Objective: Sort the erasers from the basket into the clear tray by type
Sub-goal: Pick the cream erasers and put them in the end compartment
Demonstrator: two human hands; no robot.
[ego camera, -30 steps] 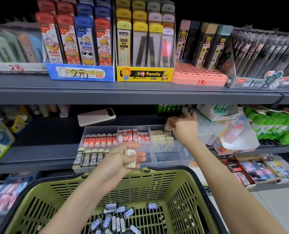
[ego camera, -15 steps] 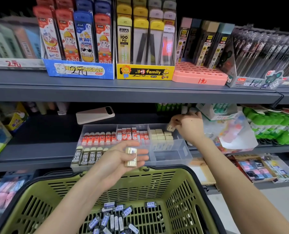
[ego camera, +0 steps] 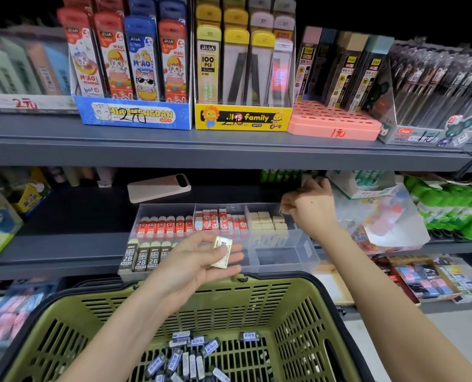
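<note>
On the lower shelf [ego camera: 64, 244] sits a clear tray [ego camera: 309, 255] split into compartments. Its back row holds red-sleeved erasers [ego camera: 163, 226] on the left, red-and-white erasers [ego camera: 221, 221] in the middle and plain cream erasers [ego camera: 267, 223] on the right. The front left compartment holds dark 2B erasers [ego camera: 144, 256] standing side by side, while the front right compartment looks bare. Just behind the tray lies a pale phone [ego camera: 159, 187], flat on the shelf.

Below the tray, a green basket [ego camera: 298, 307] with slotted walls fills the bottom of the view; a loose heap of blue-labelled erasers [ego camera: 186, 357] lies on its floor.

The left hand [ego camera: 199, 263] hovers palm up above the basket's far rim, in front of the tray, with a cream eraser [ego camera: 222, 252] in a printed sleeve pinched between thumb and fingertips. The right hand [ego camera: 309, 208] reaches to the tray's back right corner, fingers curled downward beside the plain cream erasers; whether it grips anything cannot be told, since the fingertips are hidden.

Above, the upper shelf [ego camera: 229, 153] carries a blue display box [ego camera: 133, 115], a yellow display box [ego camera: 243, 118] and a pink stand [ego camera: 334, 125].
</note>
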